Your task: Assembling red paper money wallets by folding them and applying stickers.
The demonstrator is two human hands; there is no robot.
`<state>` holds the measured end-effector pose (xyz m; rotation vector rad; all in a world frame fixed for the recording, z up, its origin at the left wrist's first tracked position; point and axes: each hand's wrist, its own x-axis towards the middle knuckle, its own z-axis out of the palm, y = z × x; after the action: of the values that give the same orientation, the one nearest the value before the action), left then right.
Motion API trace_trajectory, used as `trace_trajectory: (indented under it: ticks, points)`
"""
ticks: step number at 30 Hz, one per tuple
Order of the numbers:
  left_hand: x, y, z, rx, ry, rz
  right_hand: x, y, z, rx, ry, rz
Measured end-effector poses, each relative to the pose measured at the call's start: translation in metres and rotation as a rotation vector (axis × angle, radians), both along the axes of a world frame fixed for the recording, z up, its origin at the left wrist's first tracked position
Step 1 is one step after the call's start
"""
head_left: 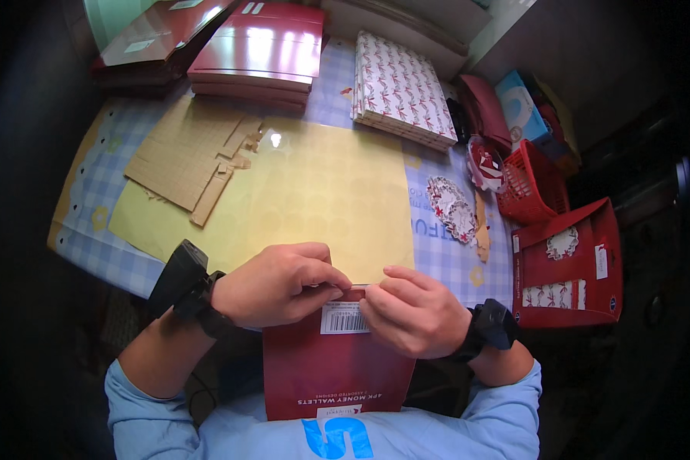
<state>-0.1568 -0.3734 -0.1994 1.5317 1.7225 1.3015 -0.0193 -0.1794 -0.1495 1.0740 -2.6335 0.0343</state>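
A flat dark red card packet (307, 364) hangs over the table's near edge and rests against my light blue shirt. A white barcode label (345, 318) sits near its far edge, and its printing faces away from me. My left hand (280, 285) has thumb and forefinger pinched together at that far edge, left of the label. On the other side of the label, my right hand (415, 310) is closed with its fingers curled on the same edge. Between the fingertips a narrow pale strip runs along the edge; what it is, I cannot make out.
Under my hands lies a yellow sheet (337, 199) with torn cardboard (180, 153) on its left. Farther back are red packet stacks (257, 46) and a patterned stack (402, 88). Wreath-shaped cutouts (451, 208), a red basket (529, 184) and another red packet (567, 264) stand at right.
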Motion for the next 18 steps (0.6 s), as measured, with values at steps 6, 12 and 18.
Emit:
trace_trajectory:
  ticks: [6, 12, 18]
  points:
    - [0.002, 0.0, 0.004, -0.019, -0.054, 0.002, -0.013, 0.002, 0.003, -0.586, -0.336, -0.347]
    - [0.001, -0.001, 0.007, 0.004, -0.115, -0.053, -0.013, -0.001, -0.003, -0.513, -0.634, -0.441]
    - [-0.002, -0.003, 0.016, 0.093, -0.09, -0.041, 0.003, 0.02, 0.029, -0.345, -0.723, -0.471]
